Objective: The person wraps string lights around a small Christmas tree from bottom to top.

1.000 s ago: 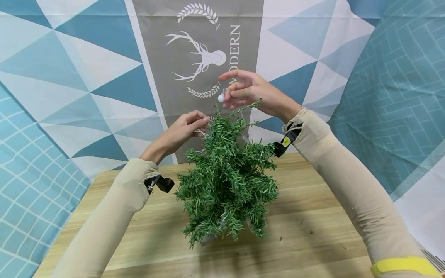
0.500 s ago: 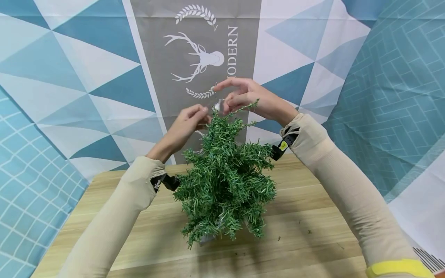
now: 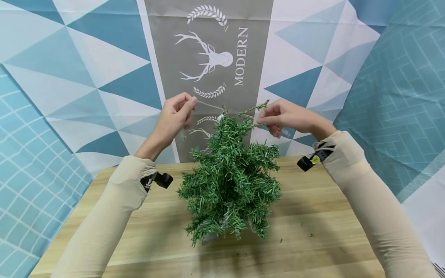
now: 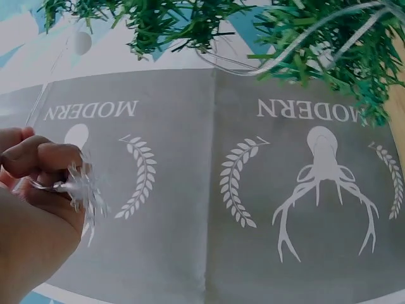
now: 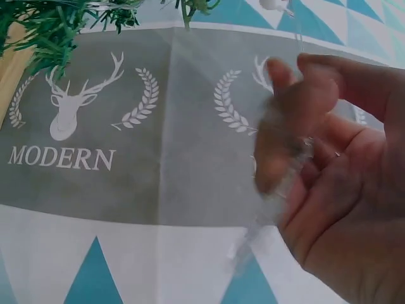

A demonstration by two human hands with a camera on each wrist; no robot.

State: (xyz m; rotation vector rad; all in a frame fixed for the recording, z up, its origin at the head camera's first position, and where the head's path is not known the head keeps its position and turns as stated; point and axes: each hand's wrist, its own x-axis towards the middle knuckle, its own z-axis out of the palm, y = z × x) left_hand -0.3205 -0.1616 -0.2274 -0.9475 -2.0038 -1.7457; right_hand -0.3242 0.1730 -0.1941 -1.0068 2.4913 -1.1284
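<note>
A small artificial Christmas tree [image 3: 231, 181] stands upright between my hands. Behind its top runs a thin clear string-light wire [image 3: 209, 104], with a white ball bulb [image 3: 220, 117] close to the tip. My left hand [image 3: 175, 116], at the upper left of the tree, pinches one stretch of this wire. A clear spiky ornament [image 4: 85, 190] hangs at its curled fingers in the left wrist view. On the tree's right, my right hand [image 3: 288, 117] pinches another stretch between thumb and fingers. In the right wrist view a blurred clear piece [image 5: 253, 234] dangles below those fingers.
The tree stands on a wood-grain table [image 3: 153, 239], with small dark bits [image 3: 281, 240] at its front right. More pale wire [image 4: 304, 35] lies among the branches. A patterned cloth backdrop [image 3: 114, 77] rises close behind the table.
My hands have moved apart from near the tree top, left hand leftward and up, right hand rightward and down. The white bulb has gone from the right fingers to the tree's tip.
</note>
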